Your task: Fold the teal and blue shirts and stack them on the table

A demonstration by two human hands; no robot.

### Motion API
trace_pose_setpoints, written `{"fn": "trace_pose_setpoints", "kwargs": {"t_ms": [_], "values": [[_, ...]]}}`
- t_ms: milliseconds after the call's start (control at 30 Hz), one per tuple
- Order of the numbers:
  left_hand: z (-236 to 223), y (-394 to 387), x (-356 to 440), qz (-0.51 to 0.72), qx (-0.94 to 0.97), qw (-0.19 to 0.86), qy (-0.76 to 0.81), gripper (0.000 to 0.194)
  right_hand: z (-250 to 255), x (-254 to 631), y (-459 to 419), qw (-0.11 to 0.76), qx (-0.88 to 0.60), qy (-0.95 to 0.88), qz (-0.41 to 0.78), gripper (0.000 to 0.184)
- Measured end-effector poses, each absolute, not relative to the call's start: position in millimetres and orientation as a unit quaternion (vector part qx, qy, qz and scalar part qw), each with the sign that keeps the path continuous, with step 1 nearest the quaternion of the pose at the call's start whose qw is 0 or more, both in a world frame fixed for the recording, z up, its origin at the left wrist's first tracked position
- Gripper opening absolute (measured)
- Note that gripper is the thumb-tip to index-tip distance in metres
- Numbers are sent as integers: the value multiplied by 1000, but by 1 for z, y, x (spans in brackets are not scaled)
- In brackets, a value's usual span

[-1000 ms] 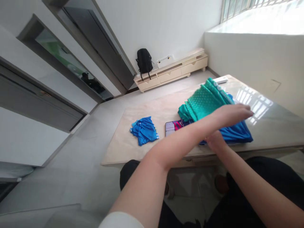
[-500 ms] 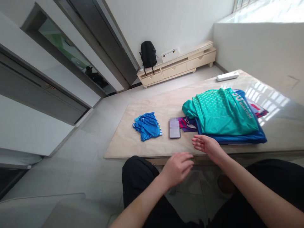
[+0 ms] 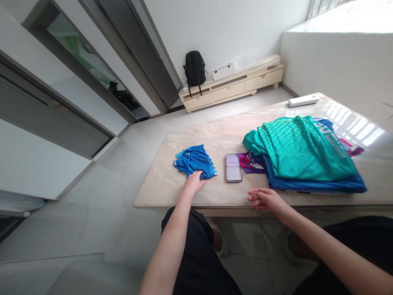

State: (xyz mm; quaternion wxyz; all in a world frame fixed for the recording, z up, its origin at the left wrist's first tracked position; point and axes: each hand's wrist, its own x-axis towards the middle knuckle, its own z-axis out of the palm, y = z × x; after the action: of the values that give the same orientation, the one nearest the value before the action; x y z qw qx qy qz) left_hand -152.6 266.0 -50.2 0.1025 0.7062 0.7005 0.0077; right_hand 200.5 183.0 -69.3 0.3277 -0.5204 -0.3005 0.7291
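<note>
My left hand (image 3: 194, 184) reaches over the table's front edge to a small folded blue garment (image 3: 195, 161) at the left, with white and yellow print along one side. Its fingers are apart and rest at the garment's near edge, without visibly gripping it. My right hand (image 3: 270, 201) hovers palm inward near the front edge, fingers loosely spread, holding nothing. Just beyond it lies a stack of clothes, a teal marathon shirt (image 3: 302, 153) on top of a dark blue garment (image 3: 322, 185). A purple and red patterned cloth (image 3: 253, 163) sticks out from the stack's left side.
Between the blue garment and the stack lies a blurred-out flat rectangular object (image 3: 233, 169). A long white object (image 3: 303, 100) sits at the back of the marble-look table (image 3: 166, 184). Against the wall, a low cabinet (image 3: 230, 91) bears a black backpack (image 3: 195, 69).
My left hand has moved forward and left, from in front of the table to the blue garment. My right hand stays near the front edge. The view has shifted slightly.
</note>
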Motion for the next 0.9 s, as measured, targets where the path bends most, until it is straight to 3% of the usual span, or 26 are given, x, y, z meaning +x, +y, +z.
{"fn": "trace_pose_setpoints", "kwargs": {"t_ms": [267, 533, 900], "values": [[-57, 278, -147, 30, 690, 72, 720, 74, -73, 201, 190, 305, -530, -298, 733, 19], [-58, 280, -150, 21, 693, 63, 717, 50, -75, 201, 191, 297, -525, -304, 737, 23], [-54, 276, -145, 14, 697, 60, 714, 48, -70, 201, 189, 306, -524, -309, 733, 20]]}}
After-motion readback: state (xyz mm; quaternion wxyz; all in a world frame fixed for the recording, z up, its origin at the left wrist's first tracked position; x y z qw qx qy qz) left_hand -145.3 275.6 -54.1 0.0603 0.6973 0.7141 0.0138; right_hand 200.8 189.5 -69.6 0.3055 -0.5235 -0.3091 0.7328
